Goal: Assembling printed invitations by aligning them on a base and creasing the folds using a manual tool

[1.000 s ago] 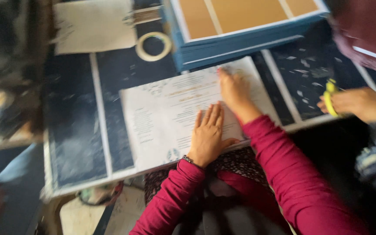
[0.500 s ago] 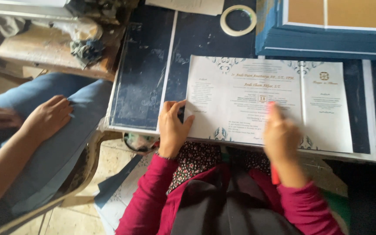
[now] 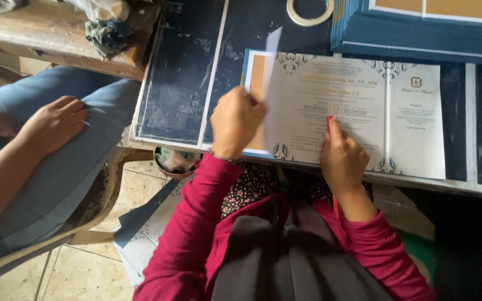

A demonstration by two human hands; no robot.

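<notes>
A folded white printed card [image 3: 364,111] with dark blue ornament lies open on the dark blue table [image 3: 196,72]. My left hand [image 3: 235,120] pinches the card's left flap [image 3: 271,83] and lifts it, showing a tan and blue inner face. My right hand [image 3: 341,156] presses on the card's middle panel and holds a thin red stick, likely a pen, whose tip shows at my fingers. Both my sleeves are magenta.
A stack of blue-edged cards [image 3: 419,33] sits at the far right. A roll of tape [image 3: 309,11] lies near the far edge. Another person's hand [image 3: 57,122] rests on a blue-trousered leg at left. Loose sheets [image 3: 146,234] lie on the tiled floor.
My left hand moved from the card's left edge and raised the left flap. My right hand shifted slightly left on the middle panel. The view swung left over the second.
</notes>
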